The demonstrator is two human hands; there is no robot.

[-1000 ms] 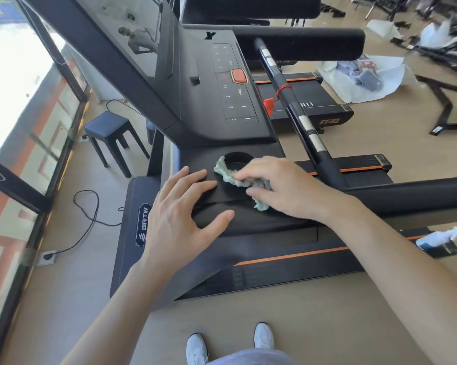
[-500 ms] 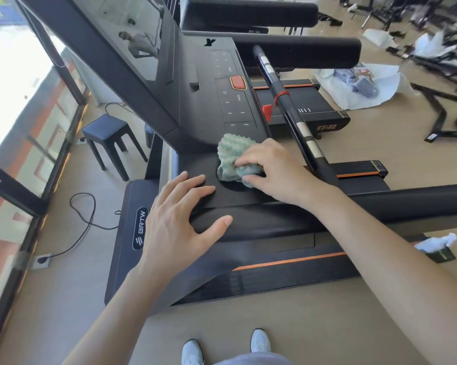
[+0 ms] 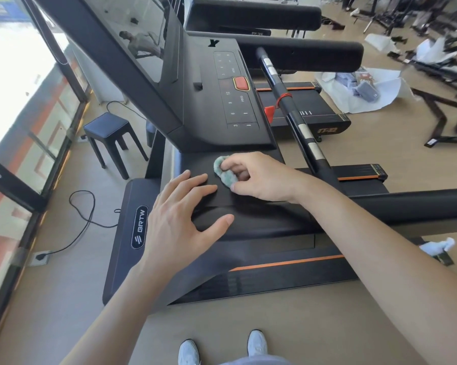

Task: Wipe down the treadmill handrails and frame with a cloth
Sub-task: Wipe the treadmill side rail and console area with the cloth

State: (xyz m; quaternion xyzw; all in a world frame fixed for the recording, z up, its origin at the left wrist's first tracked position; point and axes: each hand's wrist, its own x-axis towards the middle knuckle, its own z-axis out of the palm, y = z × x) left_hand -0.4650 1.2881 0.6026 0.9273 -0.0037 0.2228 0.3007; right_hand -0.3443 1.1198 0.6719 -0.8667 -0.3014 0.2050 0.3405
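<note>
Wiping console tray: right hand [image 3: 259, 177] bunches green cloth [image 3: 223, 172] at the cup recess, below keypad. Left hand [image 3: 181, 219] flat, relaxed, bracing tray. Next, likely: sweep toward near handrail [image 3: 411, 206].

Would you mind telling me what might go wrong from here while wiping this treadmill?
1. The right hand pinches the cloth just below the key panel; an upward sweep might press a key, and a cord looks plugged in by the window.
2. The left hand lies flat on the ledge, so the patch beneath may go unwiped.
</note>
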